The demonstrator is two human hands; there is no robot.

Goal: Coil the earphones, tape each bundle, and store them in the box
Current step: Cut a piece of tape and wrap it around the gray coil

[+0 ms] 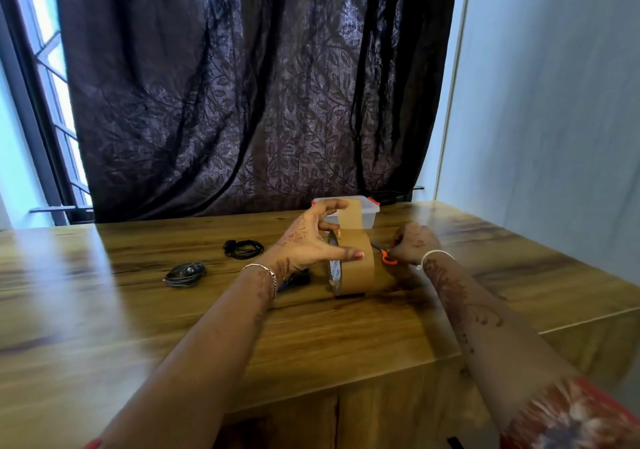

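A brown tape roll stands on edge in the middle of the wooden table. My left hand pinches a pulled-up strip of tape with its fingers while the thumb presses the roll. My right hand grips orange-handled scissors just right of the roll, blades pointing at the tape. A black coiled earphone and a grey coiled earphone lie to the left. Another dark bundle sits partly hidden under my left wrist. The clear plastic box with orange clips stands behind the tape.
A dark patterned curtain hangs behind the table's far edge. A window is at the left and a pale wall at the right. The table's right edge drops off near the wall.
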